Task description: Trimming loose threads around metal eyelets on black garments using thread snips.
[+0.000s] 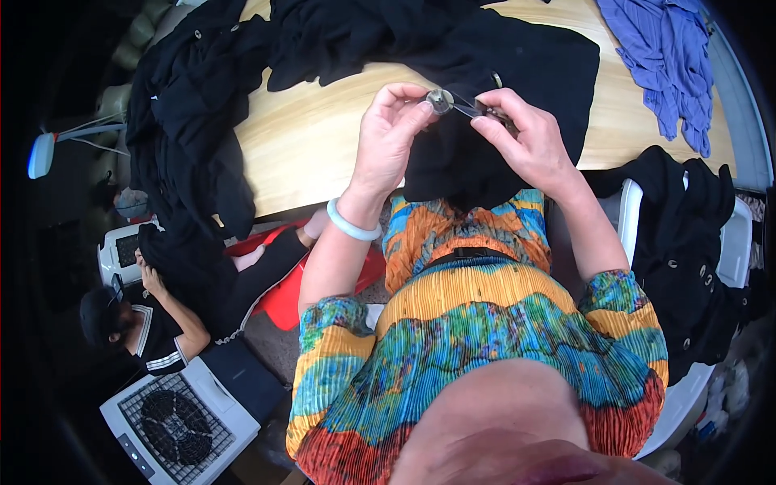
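Observation:
My left hand (388,133) is closed, pinching a round grey-brown button (440,100) between thumb and fingertips above the table. Close on its right, my right hand (525,137) is closed around a small metal tool with narrow blades (467,108), which looks like thread snips. The blades point at the button, and the tool's handle is mostly hidden in my palm. Beneath both hands a black garment (550,77) spreads over the table and hangs over its near edge. Another button (495,79) shows on this cloth, just beyond my right fingers.
More black garments cover the far and left parts of the wooden table (307,145). Purple cloth (667,65) lies at the far right. Black buttoned clothing (679,250) fills a white bin (630,214) on my right. A seated person and a fan unit (174,424) are at left.

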{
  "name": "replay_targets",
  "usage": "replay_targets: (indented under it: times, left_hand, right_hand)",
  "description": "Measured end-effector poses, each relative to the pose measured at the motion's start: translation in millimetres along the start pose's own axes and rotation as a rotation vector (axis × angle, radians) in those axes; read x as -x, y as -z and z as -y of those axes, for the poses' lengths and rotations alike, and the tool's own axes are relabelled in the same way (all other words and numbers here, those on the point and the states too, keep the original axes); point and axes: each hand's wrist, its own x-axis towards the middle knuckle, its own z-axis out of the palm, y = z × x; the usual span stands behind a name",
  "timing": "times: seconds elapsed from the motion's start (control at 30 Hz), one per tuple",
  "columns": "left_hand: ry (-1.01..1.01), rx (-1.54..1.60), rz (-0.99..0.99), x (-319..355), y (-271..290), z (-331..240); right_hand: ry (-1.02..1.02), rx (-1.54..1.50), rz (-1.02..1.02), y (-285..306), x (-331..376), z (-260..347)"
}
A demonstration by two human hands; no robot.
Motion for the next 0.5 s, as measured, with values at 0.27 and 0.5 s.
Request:
replay_targets:
  times: [0.27,0.5]
  left_hand:
    - [-0.059,-0.144,-0.024,3.0,-7.2,1.2]
    - [-0.035,-0.171,-0.030,4.6,-4.9,0.3]
  right_hand:
    - [0.211,0.319,-0.006,3.0,-2.4,-0.7]
    - [0.205,0.372,0.052,4.5,-3.6,2.3]
